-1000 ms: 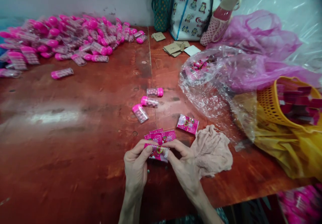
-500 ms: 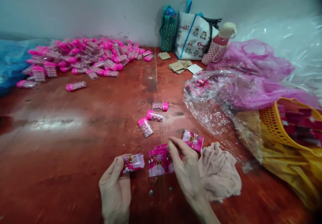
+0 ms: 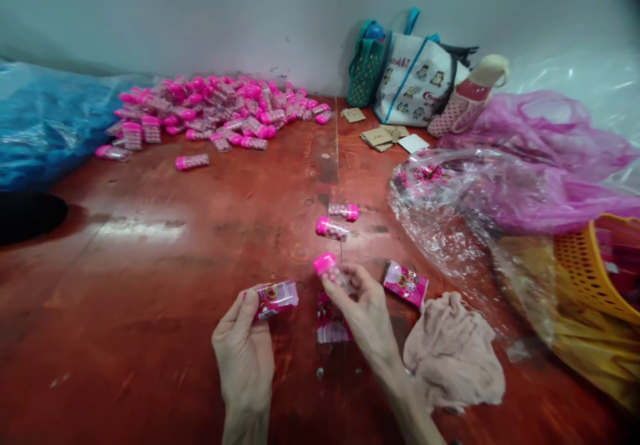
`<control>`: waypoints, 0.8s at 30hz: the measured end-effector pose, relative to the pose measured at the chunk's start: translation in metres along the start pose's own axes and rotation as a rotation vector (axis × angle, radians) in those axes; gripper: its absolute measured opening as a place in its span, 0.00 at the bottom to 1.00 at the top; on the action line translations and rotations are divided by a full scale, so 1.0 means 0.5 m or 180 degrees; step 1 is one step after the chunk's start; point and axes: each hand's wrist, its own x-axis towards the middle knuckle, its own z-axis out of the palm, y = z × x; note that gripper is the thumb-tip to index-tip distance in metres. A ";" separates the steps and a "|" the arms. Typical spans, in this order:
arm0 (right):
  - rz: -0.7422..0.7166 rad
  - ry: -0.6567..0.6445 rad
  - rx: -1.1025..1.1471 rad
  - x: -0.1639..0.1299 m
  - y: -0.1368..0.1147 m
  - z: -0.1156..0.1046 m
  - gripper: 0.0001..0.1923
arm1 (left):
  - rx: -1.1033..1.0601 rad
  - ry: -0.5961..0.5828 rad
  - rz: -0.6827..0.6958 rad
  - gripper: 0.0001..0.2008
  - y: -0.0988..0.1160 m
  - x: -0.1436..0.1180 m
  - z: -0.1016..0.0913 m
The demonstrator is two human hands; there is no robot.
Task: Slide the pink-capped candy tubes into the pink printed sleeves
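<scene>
My left hand (image 3: 246, 355) pinches a pink printed plastic sleeve (image 3: 278, 298) between thumb and fingers, its clear end pointing right. In my right hand (image 3: 369, 315) is a small clear candy bottle (image 3: 325, 264) with a bright pink cap and pink balls inside, the cap towards the upper left. Beneath that hand lie more printed sleeves (image 3: 332, 328), partly hidden. Just beyond it, two similar bottles, a nearer one (image 3: 333, 230) and a farther one (image 3: 343, 212), lie on their sides. Another printed sleeve (image 3: 406, 284) rests right of my right hand, beside a crumpled beige cloth (image 3: 455, 358).
A heap of pink-capped bottles (image 3: 215, 108) lies by the wall, near a blue plastic bag (image 3: 45, 125). Cardboard pieces (image 3: 377, 138), a white tote bag (image 3: 413, 82) and a covered flask (image 3: 470, 95) are at the back. Clear plastic (image 3: 430, 212) and a yellow basket (image 3: 583, 258) occupy the right.
My right hand has left the sleeves and taken hold of the nearest candy bottle, now lifted. My left hand keeps its sleeve. The view has turned left, and a dark shape shows at the left edge.
</scene>
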 end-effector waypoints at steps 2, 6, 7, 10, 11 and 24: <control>0.0336 -0.0217 0.0630 -0.025 -0.012 -0.014 0.13 | 0.0010 -0.0020 0.0088 0.04 -0.006 -0.003 0.002; 0.0593 -0.0348 0.0964 -0.055 -0.024 -0.012 0.13 | 0.0049 -0.0269 0.0116 0.05 -0.017 -0.014 0.007; 0.0613 -0.0346 0.0977 -0.059 -0.024 -0.011 0.14 | 0.0065 -0.0353 0.0104 0.05 -0.018 -0.017 0.008; 0.0668 -0.0453 0.1146 -0.065 -0.020 -0.016 0.14 | 0.0156 -0.0549 0.0073 0.05 -0.020 -0.022 0.010; 0.0701 -0.0537 0.1247 -0.065 -0.019 -0.021 0.13 | 0.0199 -0.0578 0.0061 0.05 -0.021 -0.022 0.010; 0.0809 -0.0889 0.1040 -0.062 -0.010 -0.037 0.10 | 0.0333 -0.0701 0.0023 0.16 -0.040 -0.032 0.024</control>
